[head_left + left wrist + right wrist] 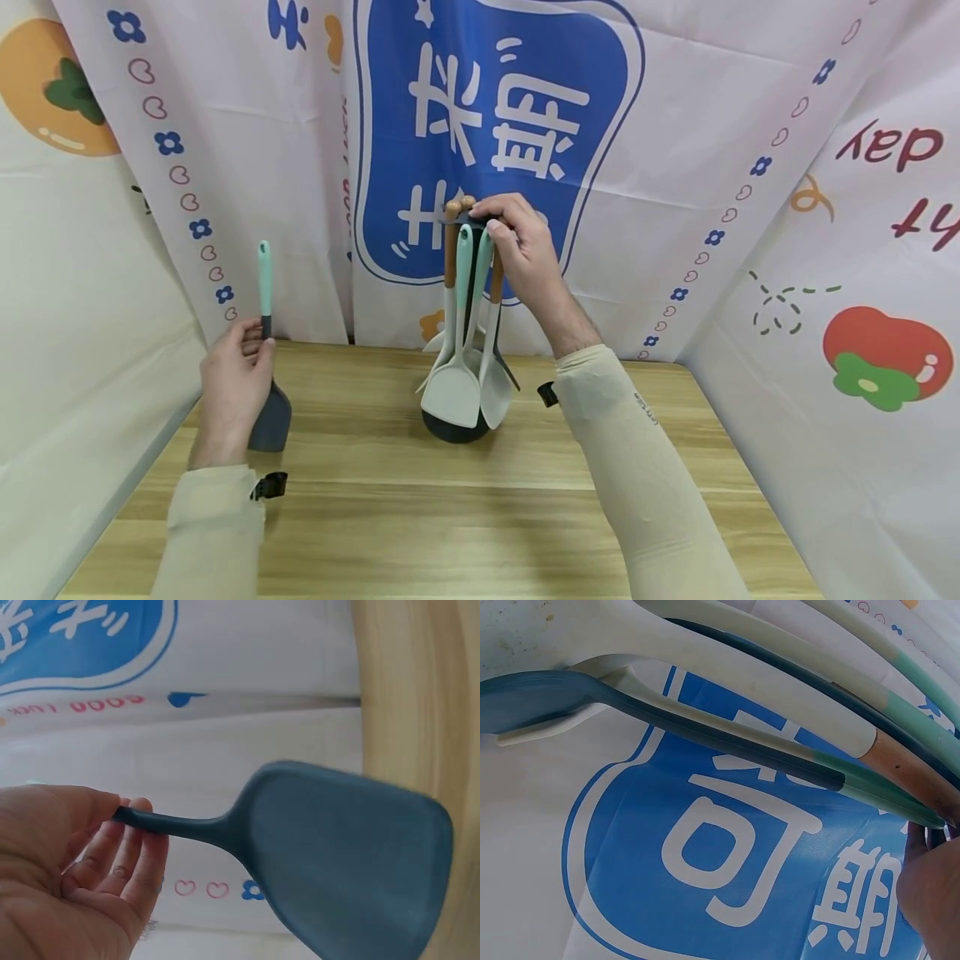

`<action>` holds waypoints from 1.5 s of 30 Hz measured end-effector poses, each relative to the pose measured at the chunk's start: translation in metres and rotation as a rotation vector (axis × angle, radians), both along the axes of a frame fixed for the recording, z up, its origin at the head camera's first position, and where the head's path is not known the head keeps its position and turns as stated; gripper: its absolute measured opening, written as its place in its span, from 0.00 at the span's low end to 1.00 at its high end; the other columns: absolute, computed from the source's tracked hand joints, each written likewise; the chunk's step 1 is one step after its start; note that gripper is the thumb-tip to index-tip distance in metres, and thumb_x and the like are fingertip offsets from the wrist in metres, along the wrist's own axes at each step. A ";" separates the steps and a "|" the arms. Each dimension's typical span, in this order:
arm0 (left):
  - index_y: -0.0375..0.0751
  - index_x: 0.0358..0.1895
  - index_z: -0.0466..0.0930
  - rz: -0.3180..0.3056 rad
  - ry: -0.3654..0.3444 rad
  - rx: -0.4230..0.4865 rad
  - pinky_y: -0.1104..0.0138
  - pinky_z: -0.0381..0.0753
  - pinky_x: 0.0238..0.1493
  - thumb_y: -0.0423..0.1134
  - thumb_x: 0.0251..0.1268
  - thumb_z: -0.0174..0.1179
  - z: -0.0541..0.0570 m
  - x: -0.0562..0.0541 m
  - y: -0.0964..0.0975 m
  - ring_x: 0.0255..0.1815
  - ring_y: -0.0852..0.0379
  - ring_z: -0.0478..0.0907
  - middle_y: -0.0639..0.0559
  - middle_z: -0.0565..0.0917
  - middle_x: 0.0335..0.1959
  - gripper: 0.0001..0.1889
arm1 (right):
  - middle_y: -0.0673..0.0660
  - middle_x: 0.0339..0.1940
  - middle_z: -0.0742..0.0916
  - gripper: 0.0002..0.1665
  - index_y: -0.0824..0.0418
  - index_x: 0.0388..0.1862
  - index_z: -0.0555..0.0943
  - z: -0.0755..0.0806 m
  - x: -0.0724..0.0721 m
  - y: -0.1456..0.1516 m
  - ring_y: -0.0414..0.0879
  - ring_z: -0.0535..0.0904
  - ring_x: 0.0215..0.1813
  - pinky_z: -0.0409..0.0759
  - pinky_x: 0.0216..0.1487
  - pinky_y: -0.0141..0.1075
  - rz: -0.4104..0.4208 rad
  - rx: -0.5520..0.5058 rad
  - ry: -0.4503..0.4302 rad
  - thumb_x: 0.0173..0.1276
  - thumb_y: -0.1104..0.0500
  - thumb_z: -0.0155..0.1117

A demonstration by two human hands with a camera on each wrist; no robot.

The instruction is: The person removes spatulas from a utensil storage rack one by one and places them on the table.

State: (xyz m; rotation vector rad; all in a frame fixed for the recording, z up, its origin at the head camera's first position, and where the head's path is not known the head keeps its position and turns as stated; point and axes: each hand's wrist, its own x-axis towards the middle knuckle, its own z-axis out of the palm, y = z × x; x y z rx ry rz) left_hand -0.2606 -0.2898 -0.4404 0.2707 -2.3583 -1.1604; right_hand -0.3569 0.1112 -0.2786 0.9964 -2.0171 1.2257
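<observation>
My left hand (236,383) pinches a dark grey spatula (337,847) with a mint handle by its neck, thumb against fingers. Its blade hangs down over the left of the table, handle end up. At the middle stands a black utensil stand (453,432), hung round with several utensils. My right hand (525,246) grips the stand's top, thumb beside the mint handles, fingers over the black top and partly hidden. A pale turner (452,393) and a pale spoon (496,396) hang at the front. Another dark utensil (705,739) with a green handle shows in the right wrist view.
The wooden table (420,517) ends at a printed white cloth (285,208) close behind the stand. Cloth walls also rise at the left and right, the right one (810,467) carrying a printed red fruit.
</observation>
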 end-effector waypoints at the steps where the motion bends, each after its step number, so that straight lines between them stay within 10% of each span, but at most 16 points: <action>1: 0.34 0.85 0.76 0.003 -0.011 -0.006 0.71 0.90 0.63 0.40 0.96 0.54 -0.002 -0.001 -0.002 0.73 0.33 0.89 0.29 0.87 0.74 0.26 | 0.63 0.68 0.90 0.27 0.63 0.64 0.90 0.000 0.000 0.000 0.58 0.82 0.70 0.71 0.75 0.47 0.000 -0.001 -0.001 0.91 0.50 0.49; 5: 0.32 0.86 0.74 0.001 -0.056 -0.020 0.71 0.90 0.57 0.39 0.95 0.53 -0.011 -0.003 -0.012 0.73 0.30 0.89 0.26 0.86 0.74 0.27 | 0.63 0.68 0.90 0.26 0.63 0.64 0.90 0.000 0.000 -0.001 0.58 0.82 0.70 0.73 0.72 0.46 0.008 -0.007 -0.004 0.92 0.50 0.49; 12: 0.28 0.86 0.71 -0.016 -0.147 -0.049 0.38 0.95 0.65 0.39 0.96 0.52 -0.019 -0.006 -0.025 0.74 0.23 0.87 0.22 0.83 0.76 0.28 | 0.63 0.69 0.90 0.26 0.63 0.64 0.90 0.000 0.001 -0.001 0.58 0.81 0.70 0.71 0.76 0.48 0.000 -0.010 -0.007 0.92 0.50 0.49; 19: 0.27 0.82 0.75 -0.012 -0.217 -0.093 0.56 0.95 0.45 0.38 0.95 0.52 -0.027 -0.009 -0.032 0.65 0.26 0.91 0.22 0.86 0.71 0.25 | 0.65 0.69 0.89 0.27 0.65 0.64 0.89 0.000 0.002 -0.001 0.60 0.81 0.71 0.71 0.77 0.48 0.000 -0.001 0.001 0.92 0.50 0.48; 31: 0.22 0.79 0.74 -0.056 -0.342 -0.162 0.36 0.91 0.58 0.33 0.91 0.54 -0.039 -0.014 -0.044 0.66 0.22 0.87 0.20 0.84 0.71 0.24 | 0.64 0.68 0.89 0.26 0.64 0.64 0.89 0.000 0.002 -0.001 0.60 0.82 0.71 0.68 0.80 0.49 -0.007 0.000 0.004 0.91 0.50 0.48; 45: 0.19 0.74 0.76 -0.134 -0.470 -0.292 0.53 0.87 0.39 0.31 0.87 0.57 -0.047 -0.020 -0.056 0.46 0.34 0.89 0.19 0.88 0.60 0.22 | 0.64 0.69 0.89 0.27 0.64 0.64 0.89 -0.001 0.000 -0.001 0.59 0.81 0.71 0.69 0.78 0.48 -0.005 -0.004 -0.005 0.92 0.50 0.47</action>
